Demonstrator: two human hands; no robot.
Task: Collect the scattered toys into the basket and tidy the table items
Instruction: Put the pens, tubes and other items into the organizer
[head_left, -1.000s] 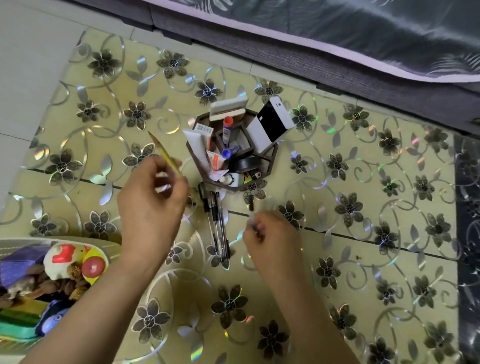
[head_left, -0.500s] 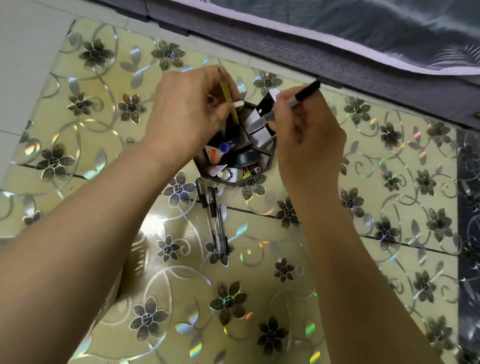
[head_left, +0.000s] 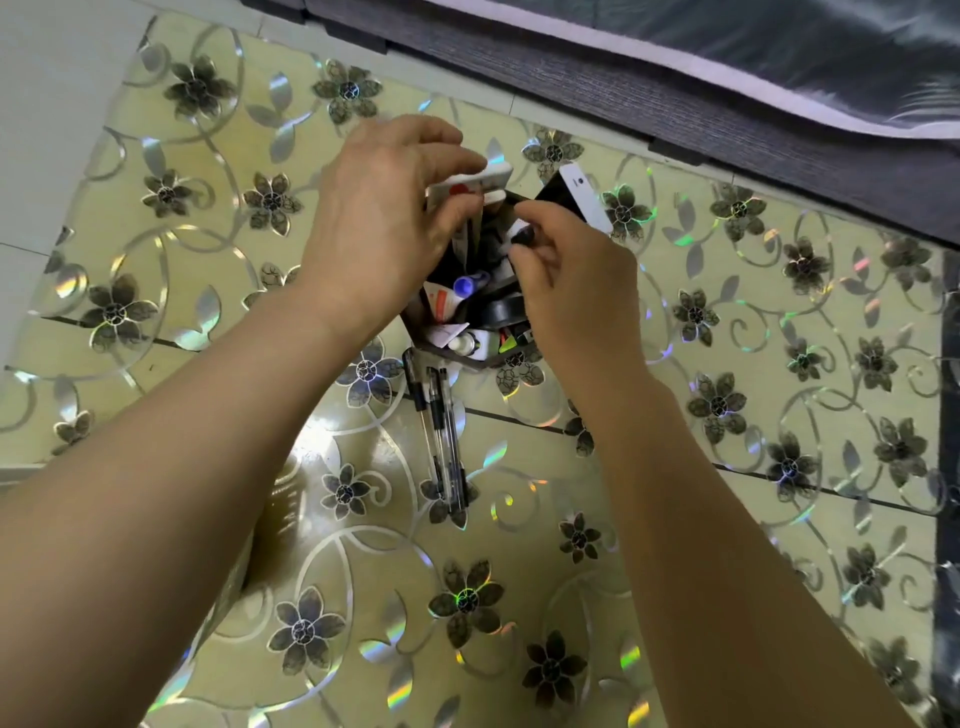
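Observation:
A dark hexagonal desk organizer (head_left: 470, 359) stands mid-table, packed with tubes, a blue-capped marker (head_left: 467, 285) and a white phone (head_left: 576, 195) leaning at its back right. My left hand (head_left: 384, 223) hovers over its back left, fingers curled around a white box (head_left: 470, 183); whether it grips anything is hidden. My right hand (head_left: 566, 280) pinches a black-capped pen (head_left: 522, 236) upright inside the organizer. Three clear pens (head_left: 441, 431) lie side by side on the table just in front of it.
The table (head_left: 779, 364) has a glossy yellow cover with silver flowers. A dark sofa edge (head_left: 675, 93) runs along the far side. Pale floor (head_left: 52, 104) shows at the left. The toy basket is out of view.
Both hands rose from the table to the organizer, the left with a yellow pencil, the right with a black pen. The pencil is out of sight; the pen has sunk into a compartment.

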